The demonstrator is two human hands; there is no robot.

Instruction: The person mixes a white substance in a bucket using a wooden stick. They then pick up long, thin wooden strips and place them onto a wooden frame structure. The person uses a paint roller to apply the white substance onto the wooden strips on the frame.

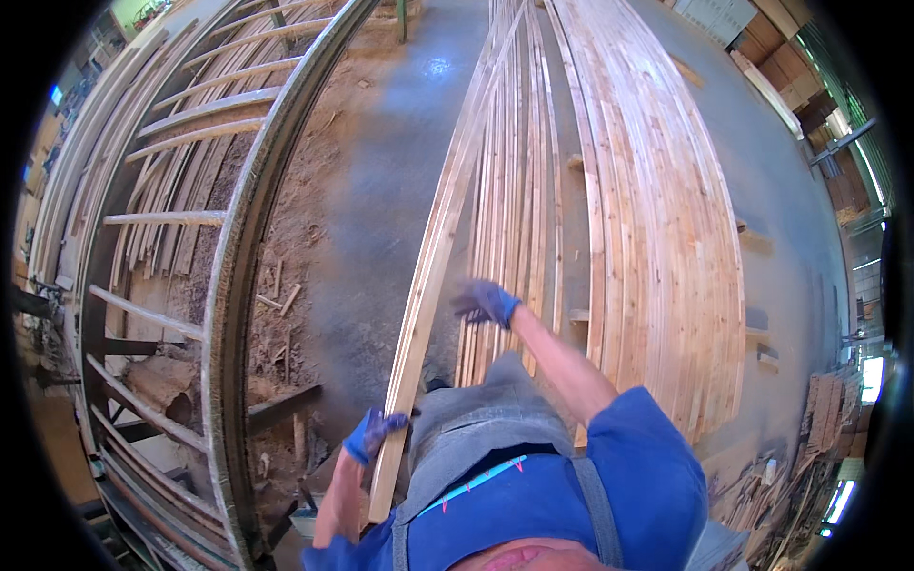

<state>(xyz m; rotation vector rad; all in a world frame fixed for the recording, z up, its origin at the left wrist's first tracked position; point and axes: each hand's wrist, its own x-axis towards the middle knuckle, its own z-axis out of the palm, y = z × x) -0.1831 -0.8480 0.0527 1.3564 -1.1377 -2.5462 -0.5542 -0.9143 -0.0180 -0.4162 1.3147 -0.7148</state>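
A long pale wooden board (416,319) runs from beside my left hip toward the far end, its grooved or layered length slanting to the right. My left hand (378,433), in a blue and dark work glove, is closed around the board near its close end. Gloved the same way, my right hand (486,303) hovers to the right of the board, apart from it, fingers stretched out and slightly blurred. Below and beyond that hand lies a row of narrow wooden strips (514,190), which the board's far part crosses over.
Right of the strips stretches a wide layer of long boards (657,219) on wooden supports (757,241). On my left stands a rack with a long metal rail (249,205) and crossbars (171,219). Sawdust and wood scraps (286,300) cover the ground beside it.
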